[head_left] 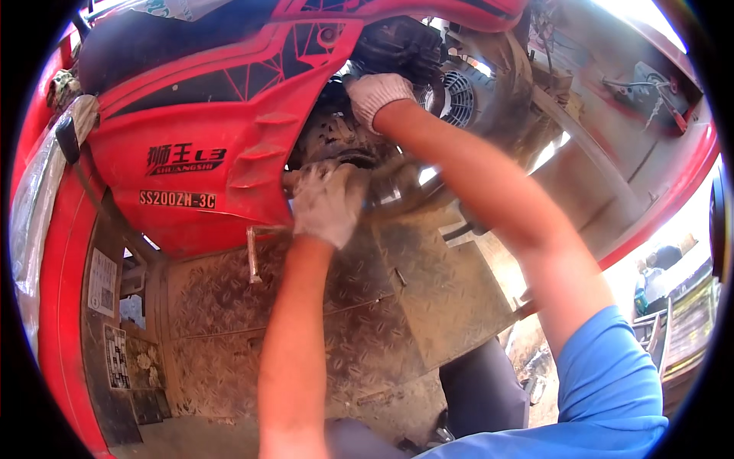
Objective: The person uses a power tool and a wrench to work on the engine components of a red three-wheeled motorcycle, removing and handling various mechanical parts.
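Note:
Both my hands wear pale, dirty knitted gloves and reach into the engine bay of a red three-wheeled vehicle, beside its red side panel (252,145). My left hand (327,200) is low at the panel's rear edge, its fingers bent against the dusty engine (336,136). Higher up and to the right, my right hand (380,99) has its fingers curled in below a black plastic part (397,46). What either hand grips is hidden by the gloves and machinery.
A round fan grille (459,99) sits right of my right hand. A metal pedal lever (254,256) sticks up below the panel. Beneath is a dirty tread-plate floor (229,298). A black-knobbed lever (67,141) stands at left. Pliers-like tools (665,96) lie on the right red fender.

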The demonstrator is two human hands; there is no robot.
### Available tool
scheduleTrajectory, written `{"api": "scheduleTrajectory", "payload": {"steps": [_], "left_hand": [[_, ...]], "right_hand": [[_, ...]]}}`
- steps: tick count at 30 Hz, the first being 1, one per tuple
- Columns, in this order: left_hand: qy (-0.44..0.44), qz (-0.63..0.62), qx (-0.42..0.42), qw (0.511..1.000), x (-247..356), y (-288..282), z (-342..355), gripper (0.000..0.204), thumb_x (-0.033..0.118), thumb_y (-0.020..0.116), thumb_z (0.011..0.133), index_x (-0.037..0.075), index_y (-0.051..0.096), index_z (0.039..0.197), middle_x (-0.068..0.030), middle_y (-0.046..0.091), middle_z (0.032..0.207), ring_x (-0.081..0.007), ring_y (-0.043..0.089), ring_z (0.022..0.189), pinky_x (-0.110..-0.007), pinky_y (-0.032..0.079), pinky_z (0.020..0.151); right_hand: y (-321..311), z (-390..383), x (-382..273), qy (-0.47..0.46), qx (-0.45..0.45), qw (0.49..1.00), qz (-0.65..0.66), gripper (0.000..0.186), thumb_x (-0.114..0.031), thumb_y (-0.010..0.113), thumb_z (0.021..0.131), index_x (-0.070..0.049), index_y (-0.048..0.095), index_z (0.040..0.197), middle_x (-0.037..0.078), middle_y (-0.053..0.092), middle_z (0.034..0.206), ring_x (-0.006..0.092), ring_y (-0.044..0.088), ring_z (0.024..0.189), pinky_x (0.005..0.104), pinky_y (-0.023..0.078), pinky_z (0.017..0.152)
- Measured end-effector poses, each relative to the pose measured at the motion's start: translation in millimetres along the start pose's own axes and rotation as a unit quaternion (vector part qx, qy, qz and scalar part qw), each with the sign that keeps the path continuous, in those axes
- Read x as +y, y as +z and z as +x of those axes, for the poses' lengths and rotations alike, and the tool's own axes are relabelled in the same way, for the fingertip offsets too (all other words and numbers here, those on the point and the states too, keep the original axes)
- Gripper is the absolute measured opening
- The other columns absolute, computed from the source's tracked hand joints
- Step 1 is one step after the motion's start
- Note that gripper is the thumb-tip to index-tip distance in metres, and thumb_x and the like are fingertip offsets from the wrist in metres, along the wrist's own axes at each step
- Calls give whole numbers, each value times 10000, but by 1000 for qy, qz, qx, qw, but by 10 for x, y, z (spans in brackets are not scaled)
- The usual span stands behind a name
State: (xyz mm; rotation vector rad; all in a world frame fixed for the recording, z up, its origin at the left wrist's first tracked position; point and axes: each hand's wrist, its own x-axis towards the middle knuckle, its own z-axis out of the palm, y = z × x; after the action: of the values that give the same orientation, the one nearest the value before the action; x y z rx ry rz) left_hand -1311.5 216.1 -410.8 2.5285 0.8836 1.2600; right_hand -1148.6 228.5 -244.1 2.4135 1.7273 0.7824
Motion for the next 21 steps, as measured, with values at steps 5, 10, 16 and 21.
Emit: {"api": "scheduleTrajectory", "payload": {"steps": [5, 10, 16, 21], "left_hand": [[28, 43, 23, 998, -50, 81, 17, 415, 408, 568, 940, 186, 668, 1276, -184, 610, 1288, -404, 541, 1223, -541, 415, 1068], [96, 59, 59, 992, -30, -1, 23, 359, 378, 558, 936, 192, 687, 1214, -167, 630, 1253, -386, 545, 1195, -532, 418, 1038], [45, -11, -5, 999, 44, -82, 70, 359, 391, 534, 950, 191, 691, 1204, -156, 633, 1272, -381, 542, 1208, -544, 421, 1010], [2, -5, -59, 998, 25, -91, -7, 475, 399, 563, 979, 193, 571, 1408, -211, 536, 1451, -463, 485, 1339, -577, 368, 1143]], "right_hand": [[-103, -30, -174, -36, -66, 997, -11, 234, -123, 668, 846, -57, 777, 1042, 154, 765, 1110, 349, 745, 1034, 513, 610, 774], [-199, 70, -416, -18, -108, 994, 0, 280, -150, 722, 775, -95, 798, 1039, 116, 778, 1082, 329, 754, 1019, 506, 607, 780], [-165, 180, -450, 12, -146, 989, 25, 282, -159, 754, 704, -101, 814, 974, 106, 785, 1069, 332, 761, 996, 488, 598, 792], [129, 46, -94, -185, 71, 978, -65, 290, -222, 664, 841, -61, 729, 1073, 167, 740, 943, 342, 748, 889, 488, 595, 736]]}}
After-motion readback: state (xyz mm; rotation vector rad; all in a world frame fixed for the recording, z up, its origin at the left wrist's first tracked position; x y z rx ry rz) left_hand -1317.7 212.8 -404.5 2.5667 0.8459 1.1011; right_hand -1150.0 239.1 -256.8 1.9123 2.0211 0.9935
